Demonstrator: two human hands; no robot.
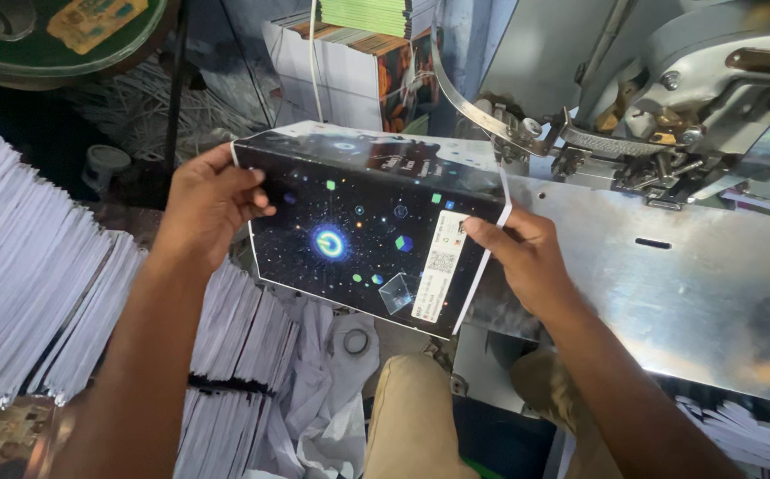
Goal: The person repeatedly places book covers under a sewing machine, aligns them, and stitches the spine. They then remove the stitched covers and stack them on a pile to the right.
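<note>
The metal bench (669, 293) of the stitching machine is taking up the right side, its shiny plate sloping toward the person, and everything else is sitting around it. Above its top edge the machine head (669, 106) is hanging over the plate. To the left of the bench, white stacks of paper (39, 284) are lying fanned out, with more in a pile (234, 355) below them.

At the left end of the bench, a booklet (358, 231) with a dark starry cover is straddling the plate, folded over its ridge. The left hand (212, 200) is gripping the booklet's far-left edge, fingers curled over the cover. The right hand (518, 253) is pinching the right edge beside a white label (442, 266).

The booklet is resting short of the machine head, so stitching seems not yet done.
</note>
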